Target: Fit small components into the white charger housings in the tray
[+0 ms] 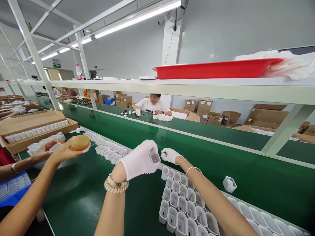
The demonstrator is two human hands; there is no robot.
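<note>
At frame centre, the left hand [142, 160] curls its fingers round a cup [155, 158], inside showing, probably for access. The right hand [170, 155] bunches its fingers; I cannot tell on what. Lower right, rowed cups [182, 204] stand mouth-up, likely for reach.

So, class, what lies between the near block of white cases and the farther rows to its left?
In the head view, the person's left hand and forearm reach through that stretch, above the green tabletop.
</note>
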